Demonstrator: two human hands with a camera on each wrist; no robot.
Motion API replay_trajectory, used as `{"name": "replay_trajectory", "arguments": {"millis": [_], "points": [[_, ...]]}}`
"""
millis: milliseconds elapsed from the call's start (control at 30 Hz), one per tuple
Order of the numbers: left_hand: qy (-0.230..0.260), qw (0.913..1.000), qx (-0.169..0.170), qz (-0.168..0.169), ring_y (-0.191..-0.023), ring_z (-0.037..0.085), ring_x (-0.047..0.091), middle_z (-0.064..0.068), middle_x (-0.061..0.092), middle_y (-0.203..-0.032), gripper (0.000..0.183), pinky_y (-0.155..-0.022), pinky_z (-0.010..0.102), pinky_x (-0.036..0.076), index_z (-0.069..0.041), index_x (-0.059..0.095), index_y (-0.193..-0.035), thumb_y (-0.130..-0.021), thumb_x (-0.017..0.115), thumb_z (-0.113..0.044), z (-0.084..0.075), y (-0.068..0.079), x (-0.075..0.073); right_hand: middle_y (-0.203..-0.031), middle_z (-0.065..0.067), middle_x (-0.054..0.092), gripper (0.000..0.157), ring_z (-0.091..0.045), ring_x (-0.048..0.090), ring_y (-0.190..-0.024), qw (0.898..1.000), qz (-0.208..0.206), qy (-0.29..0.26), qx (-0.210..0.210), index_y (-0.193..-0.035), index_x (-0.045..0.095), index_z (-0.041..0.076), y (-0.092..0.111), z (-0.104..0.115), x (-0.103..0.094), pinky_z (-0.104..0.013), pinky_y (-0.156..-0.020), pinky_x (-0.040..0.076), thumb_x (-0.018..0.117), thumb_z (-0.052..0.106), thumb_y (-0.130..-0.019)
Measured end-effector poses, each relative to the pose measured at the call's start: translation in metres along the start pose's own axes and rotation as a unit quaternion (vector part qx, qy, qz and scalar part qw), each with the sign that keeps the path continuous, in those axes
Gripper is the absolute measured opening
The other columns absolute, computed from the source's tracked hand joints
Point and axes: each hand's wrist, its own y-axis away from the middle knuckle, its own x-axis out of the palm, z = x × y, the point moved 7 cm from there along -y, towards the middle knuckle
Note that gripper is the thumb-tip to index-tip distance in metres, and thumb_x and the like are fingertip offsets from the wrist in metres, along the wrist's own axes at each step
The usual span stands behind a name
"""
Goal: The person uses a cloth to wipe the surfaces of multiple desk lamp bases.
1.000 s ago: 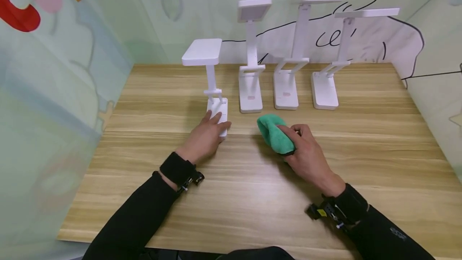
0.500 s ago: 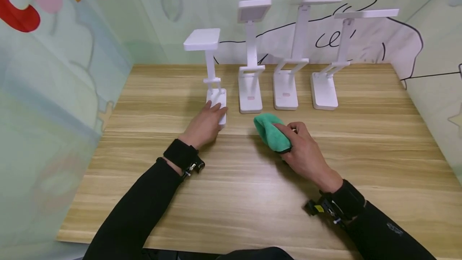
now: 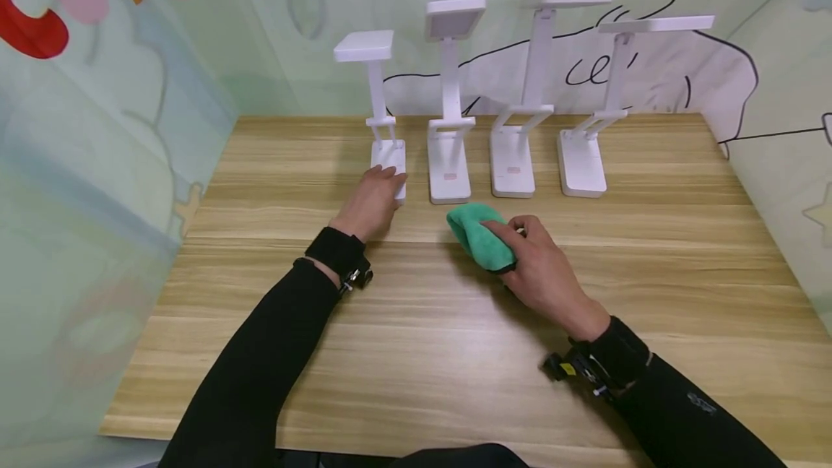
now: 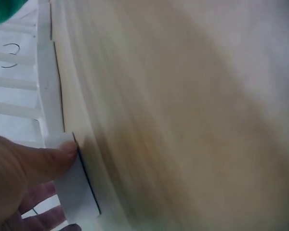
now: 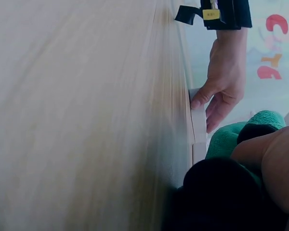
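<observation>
A white desk lamp (image 3: 388, 154) stands upright at the left end of a row of similar lamps. My left hand (image 3: 370, 206) grips the front of its base, with the thumb (image 4: 58, 161) on one side and the fingers on the other. The base lies flat on the table. A bunched green cloth (image 3: 479, 237) with a dark edge is pinched in my right hand (image 3: 546, 273), just above the table in front of the second lamp. Part of this hand is dark and hidden in the right wrist view, beside the cloth (image 5: 267, 119).
Several white lamps line the back: a second lamp (image 3: 448, 165), a third lamp (image 3: 512, 161) and a right-hand lamp (image 3: 581, 165). Behind them hangs a printed backdrop (image 3: 273, 35). The wooden table (image 3: 416, 352) reaches forward to its front edge.
My left hand has slid the left lamp back across the table, so its base front is about level with the others. The right hand has drifted slightly left with the cloth.
</observation>
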Motion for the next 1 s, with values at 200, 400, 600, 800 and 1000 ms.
{"name": "replay_trajectory", "arguments": {"millis": [200, 400, 600, 800, 1000], "points": [[0.001, 0.9999, -0.015, -0.001, -0.130, 0.033, 0.044, 0.020, 0.053, -0.138, 0.048, -0.115, 0.041, 0.028, -0.001, 0.052, -0.135, -0.090, 0.065, -0.008, 0.006, -0.005, 0.001, -0.118, -0.022, 0.048, 0.075, -0.038, 0.050, -0.100, 0.995, 0.005, 0.084, -0.056, -0.134, 0.055, 0.019, 0.000, 0.005, -0.003, -0.053, -0.077, 0.050, 0.076, 0.000, -0.065], [0.008, 0.9997, -0.024, 0.004, -0.130, 0.038, 0.043, 0.020, 0.050, -0.141, 0.048, -0.113, 0.044, 0.032, -0.003, 0.051, -0.137, -0.091, 0.064, -0.008, 0.009, -0.005, 0.000, -0.120, -0.021, 0.049, 0.073, -0.037, 0.050, -0.100, 0.990, 0.024, 0.103, -0.089, -0.134, 0.056, 0.019, 0.005, 0.008, -0.003, -0.051, -0.083, 0.048, 0.070, -0.001, -0.065], [0.010, 0.9993, -0.034, 0.010, -0.131, 0.038, 0.042, 0.020, 0.049, -0.143, 0.048, -0.112, 0.045, 0.033, -0.004, 0.050, -0.138, -0.092, 0.062, -0.007, 0.010, -0.004, 0.000, -0.144, -0.017, 0.041, 0.070, -0.040, 0.043, -0.123, 0.985, 0.113, 0.070, -0.113, -0.142, 0.049, 0.023, 0.008, 0.012, 0.013, -0.056, -0.095, 0.044, 0.075, 0.030, -0.078], [0.020, 0.9986, -0.038, 0.031, -0.133, 0.039, 0.038, 0.021, 0.046, -0.144, 0.047, -0.113, 0.046, 0.031, -0.004, 0.048, -0.140, -0.093, 0.051, -0.004, 0.008, 0.001, 0.002, -0.160, -0.008, 0.022, 0.059, -0.034, 0.014, -0.144, 0.971, 0.216, -0.033, -0.097, -0.148, 0.038, 0.029, 0.017, 0.009, 0.019, -0.061, -0.109, 0.026, 0.052, 0.050, -0.095], [0.036, 0.9968, -0.042, 0.057, -0.136, 0.042, 0.032, 0.022, 0.041, -0.148, 0.054, -0.115, 0.046, 0.027, -0.006, 0.045, -0.142, -0.089, 0.049, 0.002, 0.000, 0.007, 0.003, -0.162, -0.011, 0.012, 0.075, -0.037, 0.006, -0.145, 0.966, 0.229, 0.069, -0.098, -0.154, 0.023, 0.027, 0.019, 0.007, 0.033, -0.069, -0.107, 0.020, 0.058, 0.030, -0.088]]}}
